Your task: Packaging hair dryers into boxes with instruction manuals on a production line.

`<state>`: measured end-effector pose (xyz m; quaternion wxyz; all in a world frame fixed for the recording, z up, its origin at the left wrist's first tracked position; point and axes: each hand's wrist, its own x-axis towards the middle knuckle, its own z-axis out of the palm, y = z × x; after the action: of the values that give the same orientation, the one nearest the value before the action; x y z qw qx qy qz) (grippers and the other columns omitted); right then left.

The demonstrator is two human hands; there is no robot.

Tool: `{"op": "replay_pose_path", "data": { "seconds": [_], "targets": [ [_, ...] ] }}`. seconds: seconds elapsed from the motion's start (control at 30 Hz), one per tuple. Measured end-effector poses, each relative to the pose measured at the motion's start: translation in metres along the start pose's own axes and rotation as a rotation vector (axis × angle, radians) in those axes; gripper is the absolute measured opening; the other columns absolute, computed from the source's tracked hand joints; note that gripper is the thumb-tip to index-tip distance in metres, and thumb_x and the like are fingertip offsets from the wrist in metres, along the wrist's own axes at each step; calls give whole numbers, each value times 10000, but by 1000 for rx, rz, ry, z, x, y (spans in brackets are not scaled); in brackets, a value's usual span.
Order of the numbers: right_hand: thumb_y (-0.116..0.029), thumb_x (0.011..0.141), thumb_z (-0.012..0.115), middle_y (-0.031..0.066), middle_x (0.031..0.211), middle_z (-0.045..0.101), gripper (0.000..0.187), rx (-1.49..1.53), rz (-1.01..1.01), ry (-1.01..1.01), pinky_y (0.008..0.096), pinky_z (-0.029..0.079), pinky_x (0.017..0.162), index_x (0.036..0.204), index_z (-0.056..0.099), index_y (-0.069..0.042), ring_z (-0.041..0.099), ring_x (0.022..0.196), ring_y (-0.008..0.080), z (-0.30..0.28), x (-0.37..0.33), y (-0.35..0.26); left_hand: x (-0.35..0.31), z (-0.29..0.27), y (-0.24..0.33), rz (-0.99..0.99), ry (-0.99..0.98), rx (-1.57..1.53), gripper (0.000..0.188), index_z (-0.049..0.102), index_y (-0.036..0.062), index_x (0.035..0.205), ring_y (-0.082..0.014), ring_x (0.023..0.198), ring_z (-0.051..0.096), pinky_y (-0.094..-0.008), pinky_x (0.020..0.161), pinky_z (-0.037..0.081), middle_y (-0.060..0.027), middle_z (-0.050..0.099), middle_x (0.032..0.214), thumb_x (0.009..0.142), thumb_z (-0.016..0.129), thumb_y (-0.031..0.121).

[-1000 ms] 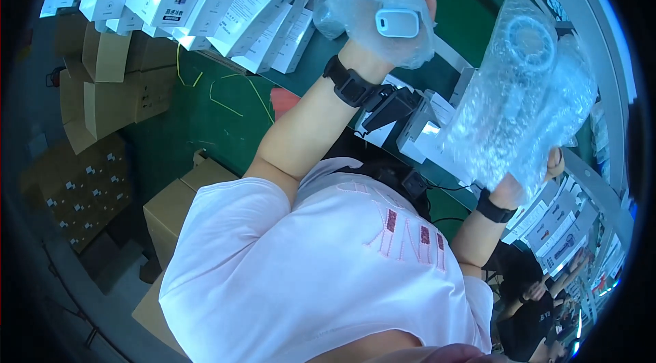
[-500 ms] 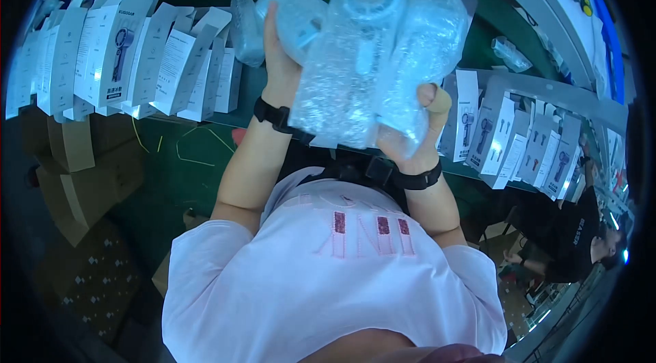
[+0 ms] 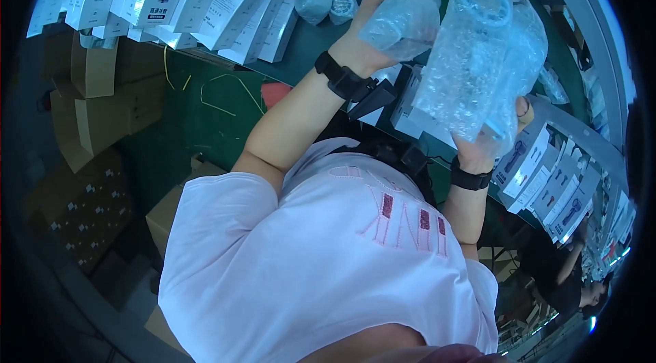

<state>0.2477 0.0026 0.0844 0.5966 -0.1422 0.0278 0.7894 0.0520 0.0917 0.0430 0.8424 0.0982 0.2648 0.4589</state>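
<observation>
Left grip (image 3: 361, 42) curls round a bubble-wrapped bundle (image 3: 404, 16); right grip (image 3: 476, 152) pinches the near ends of a ring-headed pack (image 3: 465, 65) and a second pack (image 3: 527, 45), all above the table (image 3: 304, 48). Risk: slick film, end-only hold; either pack could slip.

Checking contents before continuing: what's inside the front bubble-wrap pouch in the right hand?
A pale round head shows through the top of the front bubble-wrap pouch. Its crinkled layers obscure the rest, so the lower shape can't be made out clearly.

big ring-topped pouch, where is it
In the head view's upper right, the pouch is in the right hand, overlapping another wrapped package on its right.
</observation>
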Motion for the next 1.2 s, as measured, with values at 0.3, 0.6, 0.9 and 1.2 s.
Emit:
{"op": "replay_pose_path", "data": {
  "seconds": [0.3, 0.6, 0.9, 1.2],
  "targets": [
    [-251, 750, 661, 102, 1164, 592, 514, -61, 6, 22, 438, 432, 969, 1200, 512, -50, 539, 1087, 262, -7, 5, -4, 13, -22, 9, -180, -367, -411, 462, 526, 14, 1198, -279, 922, 644, -409, 860, 519, -163, 615, 1089, 889, 490, 355],
    [-128, 740, 615, 89, 1119, 621, 132, -151, -68, 74, 453, 409, 995, 862, 614, -78, 539, 1088, 255, -49, 40, -34, 39, -39, 45, -152, -221, -228, 464, 498, 3, 1265, -231, 990, 643, -342, 849, 537, -158, 622, 1143, 933, 494, 326],
    [-267, 858, 679, 79, 1152, 588, 521, -1629, 9, 69, 304, 423, 909, 1249, 513, 34, 541, 1034, 151, 19, 157, -8, 86, -22, 29, -89, -163, 118, 430, 498, 20, 1272, -207, 1049, 602, -355, 914, 494, -105, 597, 1190, 924, 594, 253],
    [-247, 949, 545, 68, 1167, 579, 368, -1796, 108, -128, 299, 456, 878, 1229, 559, -8, 526, 1086, 179, -21, 304, -123, 241, -23, 22, -170, -120, 30, 425, 480, 165, 1300, -326, 1212, 483, -669, 964, 323, -98, 542, 1282, 962, 412, 414]
  ]
}}
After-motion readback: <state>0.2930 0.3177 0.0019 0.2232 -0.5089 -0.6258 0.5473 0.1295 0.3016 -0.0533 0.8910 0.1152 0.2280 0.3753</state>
